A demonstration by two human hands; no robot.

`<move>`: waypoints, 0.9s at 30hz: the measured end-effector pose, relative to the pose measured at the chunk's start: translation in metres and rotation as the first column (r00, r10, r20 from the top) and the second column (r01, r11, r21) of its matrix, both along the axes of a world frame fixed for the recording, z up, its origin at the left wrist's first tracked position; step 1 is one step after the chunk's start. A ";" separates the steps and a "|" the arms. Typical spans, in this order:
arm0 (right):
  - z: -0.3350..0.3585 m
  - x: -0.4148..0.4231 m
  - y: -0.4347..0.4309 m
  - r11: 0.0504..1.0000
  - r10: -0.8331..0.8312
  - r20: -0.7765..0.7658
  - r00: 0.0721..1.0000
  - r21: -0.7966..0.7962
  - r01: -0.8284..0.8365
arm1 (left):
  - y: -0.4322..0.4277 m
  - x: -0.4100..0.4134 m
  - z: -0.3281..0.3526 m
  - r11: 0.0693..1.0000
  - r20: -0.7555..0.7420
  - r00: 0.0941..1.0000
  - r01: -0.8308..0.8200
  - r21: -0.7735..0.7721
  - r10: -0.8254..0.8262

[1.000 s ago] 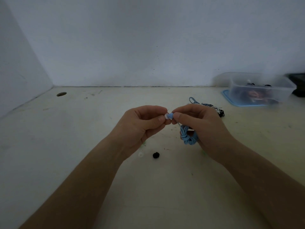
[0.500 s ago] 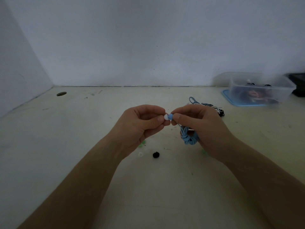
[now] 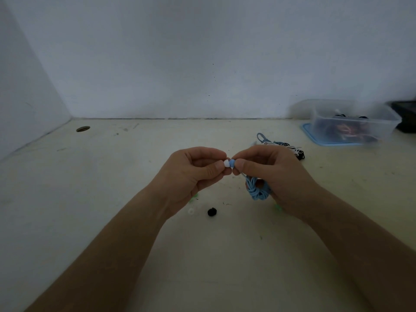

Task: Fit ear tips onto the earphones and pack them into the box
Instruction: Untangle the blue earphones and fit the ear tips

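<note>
My left hand [image 3: 193, 174] pinches a white ear tip [image 3: 226, 163] between thumb and forefinger, pressed against the blue earbud [image 3: 232, 163] that my right hand [image 3: 274, 174] pinches. The blue earphone cable [image 3: 256, 190] hangs coiled under my right hand's fingers. A clear plastic box [image 3: 351, 122] holding dark earphones stands on its blue lid at the far right. Loose ear tips lie on the table below my hands: a black ear tip [image 3: 211, 211], a white one [image 3: 191, 211] and green ones [image 3: 277, 207], partly hidden.
A tangle of blue, white and black earphone cables [image 3: 281, 145] lies behind my right hand. A dark object [image 3: 405, 118] sits at the right edge beyond the box. A round hole [image 3: 83, 129] marks the table at the far left. White walls bound back and left.
Both hands have stayed almost still, drifting slightly upward. The white tip shows a little more between the fingertips, still against the blue earbud.
</note>
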State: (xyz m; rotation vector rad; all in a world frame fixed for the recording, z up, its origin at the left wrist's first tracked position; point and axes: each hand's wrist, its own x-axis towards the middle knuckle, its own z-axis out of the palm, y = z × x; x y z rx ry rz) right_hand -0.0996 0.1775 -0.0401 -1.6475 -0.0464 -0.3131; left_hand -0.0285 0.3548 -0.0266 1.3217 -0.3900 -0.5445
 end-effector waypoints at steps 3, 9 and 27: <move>0.000 0.000 0.000 0.999 -0.012 -0.004 1.000 -0.040 0.012 | 0.000 0.000 -0.001 1.000 0.017 1.000 -0.001 0.030 0.001; -0.001 0.001 -0.001 1.000 0.000 -0.007 1.000 -0.004 0.000 | -0.001 0.001 -0.001 1.000 -0.009 1.000 0.025 -0.007 -0.025; -0.002 0.000 0.007 0.887 -0.170 -0.185 0.968 0.399 0.232 | -0.026 -0.020 -0.007 0.926 0.361 0.926 -0.037 0.377 -0.110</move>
